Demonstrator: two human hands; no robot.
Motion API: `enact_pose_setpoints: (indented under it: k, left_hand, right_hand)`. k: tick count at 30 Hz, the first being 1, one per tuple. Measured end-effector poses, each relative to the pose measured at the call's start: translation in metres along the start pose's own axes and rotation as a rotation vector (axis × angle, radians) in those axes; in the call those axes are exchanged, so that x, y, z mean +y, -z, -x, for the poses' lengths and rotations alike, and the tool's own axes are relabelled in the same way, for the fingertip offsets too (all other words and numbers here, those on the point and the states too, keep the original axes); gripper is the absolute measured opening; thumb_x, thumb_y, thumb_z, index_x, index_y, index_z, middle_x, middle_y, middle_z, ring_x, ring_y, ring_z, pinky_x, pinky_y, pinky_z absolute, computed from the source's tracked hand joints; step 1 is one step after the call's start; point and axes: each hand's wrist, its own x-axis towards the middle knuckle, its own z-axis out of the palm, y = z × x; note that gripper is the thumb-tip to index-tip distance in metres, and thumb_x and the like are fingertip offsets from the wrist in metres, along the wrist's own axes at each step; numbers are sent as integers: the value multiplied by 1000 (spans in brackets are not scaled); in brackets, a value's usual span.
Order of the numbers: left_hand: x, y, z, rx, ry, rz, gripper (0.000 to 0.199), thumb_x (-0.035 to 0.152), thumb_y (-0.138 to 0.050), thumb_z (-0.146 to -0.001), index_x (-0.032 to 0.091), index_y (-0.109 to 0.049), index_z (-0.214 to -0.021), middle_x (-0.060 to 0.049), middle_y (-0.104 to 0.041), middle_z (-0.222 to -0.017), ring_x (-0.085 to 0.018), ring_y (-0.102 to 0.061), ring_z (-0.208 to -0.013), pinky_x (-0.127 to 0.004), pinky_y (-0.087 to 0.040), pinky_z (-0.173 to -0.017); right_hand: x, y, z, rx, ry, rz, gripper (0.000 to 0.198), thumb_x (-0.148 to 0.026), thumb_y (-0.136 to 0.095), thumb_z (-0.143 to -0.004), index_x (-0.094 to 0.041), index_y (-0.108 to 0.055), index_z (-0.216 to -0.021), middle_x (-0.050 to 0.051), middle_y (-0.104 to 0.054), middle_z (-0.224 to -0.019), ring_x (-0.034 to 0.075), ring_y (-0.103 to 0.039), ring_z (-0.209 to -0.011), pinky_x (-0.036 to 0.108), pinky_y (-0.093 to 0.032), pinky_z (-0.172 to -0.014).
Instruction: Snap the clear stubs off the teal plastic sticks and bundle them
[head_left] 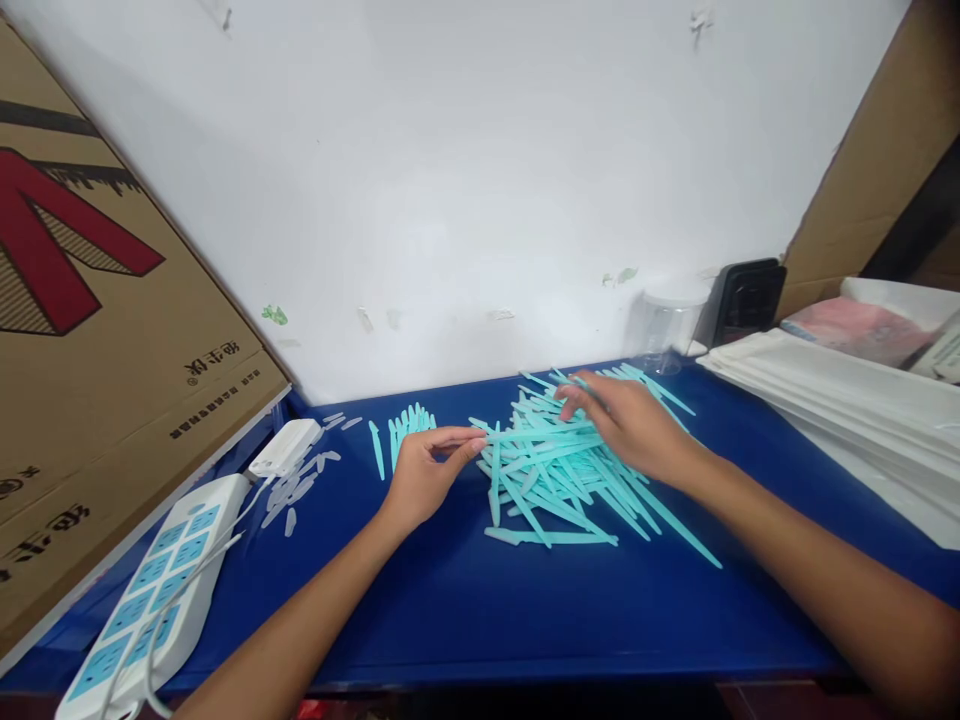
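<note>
A loose pile of several thin teal plastic sticks (570, 475) lies on a blue table (465, 600). My right hand (634, 425) rests flat on top of the pile, fingers spread over the sticks. My left hand (424, 470) sits at the pile's left edge and pinches the tip of one teal stick (525, 435) between thumb and fingers. Behind the left hand, a small row of teal sticks (409, 425) lies side by side near the wall.
A white power strip (150, 590) and a white adapter (285, 447) lie at the left, with small clear plastic pieces (300, 490) beside them. A cardboard box (97, 350) leans at left. A clear jar (667, 330), a black device (742, 300) and stacked white bags (847, 410) are at right.
</note>
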Motion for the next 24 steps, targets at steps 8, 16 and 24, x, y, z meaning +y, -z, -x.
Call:
enact_pose_setpoints:
  k: [8, 16, 24]
  left_hand:
    - [-14, 67, -21, 104, -312, -705, 40, 41, -49, -102, 19, -69, -129, -12, -71, -128, -28, -61, -123, -42, -42, -110]
    - [-57, 185, -22, -58, 384, -1143, 31, 47, -63, -85, 21, -75, -96, -9, -76, -93, -29, -69, -86, -32, -44, -64]
    - [-95, 195, -24, -199, 520, -960, 22, 28, -75, -63, 21, -73, -84, -2, -73, -77, -22, -69, -72, -26, -45, -60]
  right_hand:
    - [13, 8, -6, 153, -34, 175, 43, -52, -31, -107, -25, -63, -107, 4, -65, -70, 25, -61, -64, 32, -38, -63]
    - [17, 2, -4, 28, -221, 221, 27, -46, -31, -106, -23, -42, -97, 8, -66, -79, 27, -63, -70, 33, -38, -60]
    - [24, -1, -6, -12, -72, 148, 22, -34, -34, -105, -25, -43, -86, 5, -65, -79, 24, -63, -75, 32, -39, -67]
